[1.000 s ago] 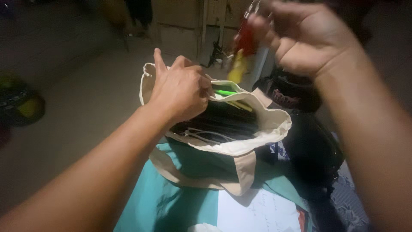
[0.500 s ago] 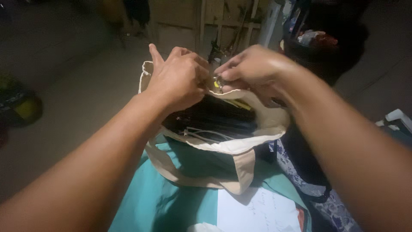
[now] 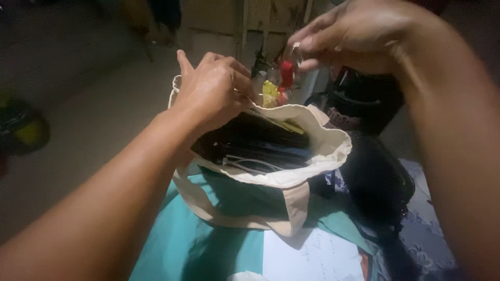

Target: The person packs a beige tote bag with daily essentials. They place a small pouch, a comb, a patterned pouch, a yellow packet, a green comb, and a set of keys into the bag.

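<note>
Pinched in the right hand (image 3: 359, 39), a red-and-yellow keyring trinket (image 3: 278, 86) dangles just above the cream tote bag (image 3: 312, 171). Left hand (image 3: 213, 91) clutches the bag's far rim, holding it open on a teal cloth (image 3: 177, 244) beside a white paper (image 3: 312, 257).

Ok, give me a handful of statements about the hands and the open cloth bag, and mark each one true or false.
1. The left hand grips the rim of the cream cloth tote bag. True.
2. The right hand rests flat on the teal cloth. False: it is raised above the bag, pinching a small red and silver object.
3. The bag is zipped shut. False: its mouth is open, with dark items visible inside.
4. A yellow-green item sticks up at the bag's far rim. True.
5. A white sheet of paper lies in front of the bag. True.
</note>
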